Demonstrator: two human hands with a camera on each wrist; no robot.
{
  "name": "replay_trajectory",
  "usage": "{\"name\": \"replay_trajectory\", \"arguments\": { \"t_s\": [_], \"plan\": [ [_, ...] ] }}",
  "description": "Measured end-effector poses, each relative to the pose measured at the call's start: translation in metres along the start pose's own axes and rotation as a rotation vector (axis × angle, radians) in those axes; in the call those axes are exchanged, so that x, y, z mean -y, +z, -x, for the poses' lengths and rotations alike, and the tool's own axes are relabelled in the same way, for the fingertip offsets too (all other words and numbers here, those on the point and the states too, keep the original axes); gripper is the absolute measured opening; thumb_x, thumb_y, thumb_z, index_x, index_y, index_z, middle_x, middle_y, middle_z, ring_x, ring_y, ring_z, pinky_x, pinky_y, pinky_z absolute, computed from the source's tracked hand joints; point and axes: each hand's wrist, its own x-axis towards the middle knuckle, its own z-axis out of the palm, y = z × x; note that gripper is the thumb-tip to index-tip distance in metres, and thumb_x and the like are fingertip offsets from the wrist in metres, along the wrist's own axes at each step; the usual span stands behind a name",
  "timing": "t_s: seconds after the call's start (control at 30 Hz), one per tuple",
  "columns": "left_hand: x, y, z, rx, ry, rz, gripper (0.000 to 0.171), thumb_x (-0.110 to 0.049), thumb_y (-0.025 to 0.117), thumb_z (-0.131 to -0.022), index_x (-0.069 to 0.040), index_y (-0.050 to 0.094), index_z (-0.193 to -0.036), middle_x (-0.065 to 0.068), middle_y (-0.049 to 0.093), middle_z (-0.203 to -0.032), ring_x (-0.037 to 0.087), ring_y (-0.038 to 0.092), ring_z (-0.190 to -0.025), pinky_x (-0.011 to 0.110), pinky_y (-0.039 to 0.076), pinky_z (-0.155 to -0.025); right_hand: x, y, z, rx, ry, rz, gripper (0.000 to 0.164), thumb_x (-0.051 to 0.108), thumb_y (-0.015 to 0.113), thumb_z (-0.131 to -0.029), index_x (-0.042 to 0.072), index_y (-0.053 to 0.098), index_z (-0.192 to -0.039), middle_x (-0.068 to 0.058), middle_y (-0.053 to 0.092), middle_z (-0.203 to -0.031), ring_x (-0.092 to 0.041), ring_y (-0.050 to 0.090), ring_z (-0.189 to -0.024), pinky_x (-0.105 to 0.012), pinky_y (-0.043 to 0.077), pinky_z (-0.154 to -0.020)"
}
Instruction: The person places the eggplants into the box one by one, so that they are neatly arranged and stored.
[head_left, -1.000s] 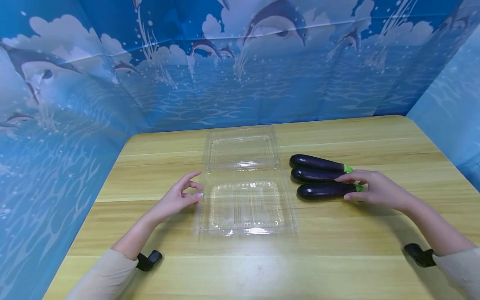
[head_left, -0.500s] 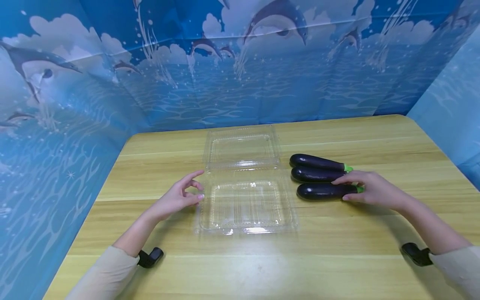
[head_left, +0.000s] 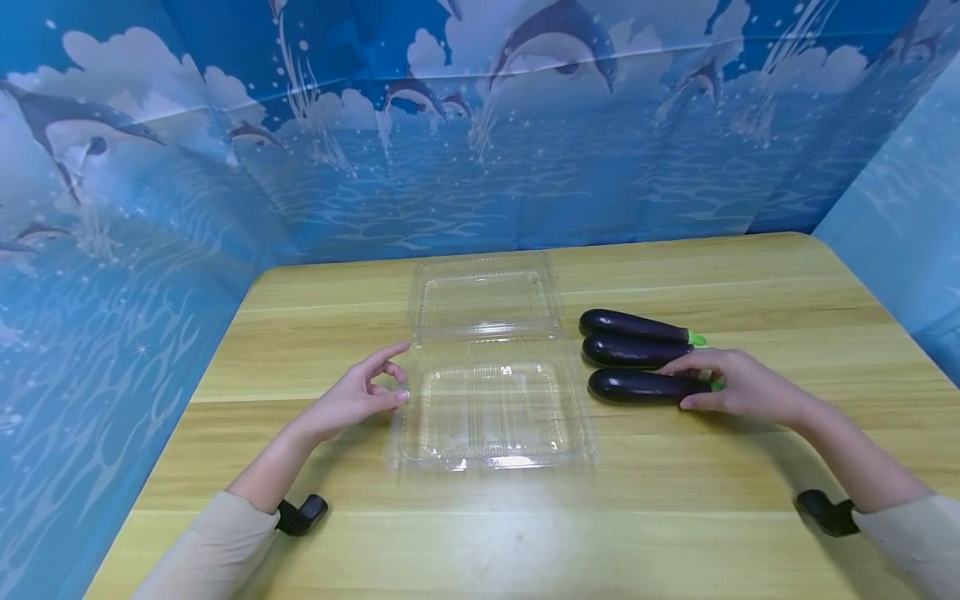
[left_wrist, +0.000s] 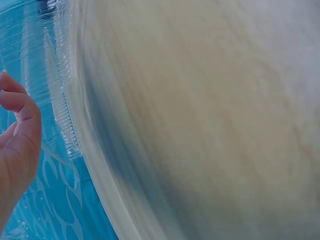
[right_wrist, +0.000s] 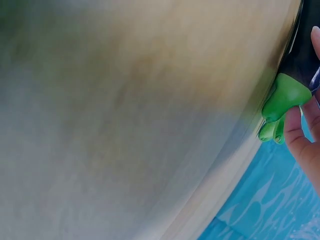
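In the head view, my right hand [head_left: 742, 385] grips the nearest eggplant [head_left: 633, 387] close to its green cap, thumb on the near side and fingers on the far side. Two more dark purple eggplants, a middle one [head_left: 622, 351] and a far one [head_left: 637, 325], lie just behind it. The right wrist view shows the green cap [right_wrist: 286, 95] beside the fingers. A clear plastic clamshell container [head_left: 495, 457] lies unfolded, its lid [head_left: 480, 293] toward the back. At the container's left rim is my left hand [head_left: 352, 402], fingers loosely bent, thumb tip right at the edge.
The wooden table [head_left: 480, 533] ends at the back against a blue dolphin-print curtain [head_left: 525, 183], which continues along both sides. A black wrist device [head_left: 302, 515] sits on the left forearm and a similar black device [head_left: 825, 512] on the right.
My right hand has shifted slightly left and nearer with the front eggplant, widening the gap to the middle one. The left hand and container have hardly moved.
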Motion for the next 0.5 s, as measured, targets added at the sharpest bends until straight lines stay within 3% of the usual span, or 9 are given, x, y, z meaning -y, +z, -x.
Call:
{"name": "replay_trajectory", "arguments": {
  "t_s": [0.5],
  "plan": [
    [-0.002, -0.001, 0.0, 0.006, -0.009, 0.019, 0.073, -0.01, 0.065, -0.088, -0.008, 0.022, -0.147, 0.019, 0.043, -0.113, 0.025, 0.058, -0.068, 0.031, 0.052, -0.075, 0.008, -0.008, -0.005, 0.016, -0.063, -0.036, 0.039, 0.013, 0.075, -0.078, 0.013, 0.063, -0.115, 0.002, 0.061, -0.103, -0.004, 0.052, -0.081, -0.024, 0.045, -0.06]
  ]
}}
